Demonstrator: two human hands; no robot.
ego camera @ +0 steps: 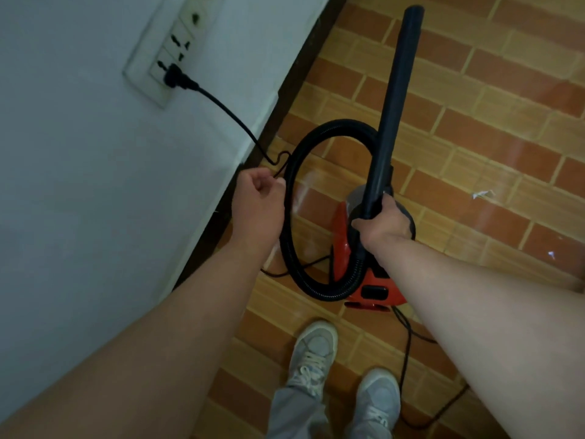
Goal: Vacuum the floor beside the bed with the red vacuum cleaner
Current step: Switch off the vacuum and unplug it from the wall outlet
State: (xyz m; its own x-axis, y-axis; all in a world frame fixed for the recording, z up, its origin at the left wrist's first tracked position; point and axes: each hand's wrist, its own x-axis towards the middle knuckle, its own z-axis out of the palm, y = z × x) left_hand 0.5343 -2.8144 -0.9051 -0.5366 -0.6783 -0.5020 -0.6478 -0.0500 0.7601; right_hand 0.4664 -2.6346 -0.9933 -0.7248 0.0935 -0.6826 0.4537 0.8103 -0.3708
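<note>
— Beside the white wall (79, 185), standing, looking down. What has each hand got?
— Left hand (258, 198): fingers curled in tight, the thin power cord (228, 110) pinched among them, close to the skirting. Right hand (384, 221): fist wrapped right round the lower end of the black wand (395, 99), thumb across it.
— Attitude of the wand?
— Tipped up and away from the body, mouth well off the floor (474, 122). Held as one carries it, not as one works it, I judge.
— And the machine?
— Red vacuum cleaner (340, 229) sits on the tiles just ahead of the shoes (316, 353), partly hidden under the right forearm. Ribbed hose (291, 248) leaves it in one big loop and climbs to the wand. The left hand is just beside that loop.
— Why hold the cord?
— Plug (175, 78) is seated in an end socket of the wall strip (148, 63), and the cord drops from it to the left hand. Probably keeping slack clear of hose and feet. More cord trails on the tiles near the right shoe.
— Progress?
— Plugged in; whether switched on, cannot tell. No cleaning stroke begun, by my reading. Bed not in view. Paper scraps (482, 194) lie to the right, well apart from the wand.
— Risk?
— Cord fouling the hose loop, or a tug on the plug.
</note>
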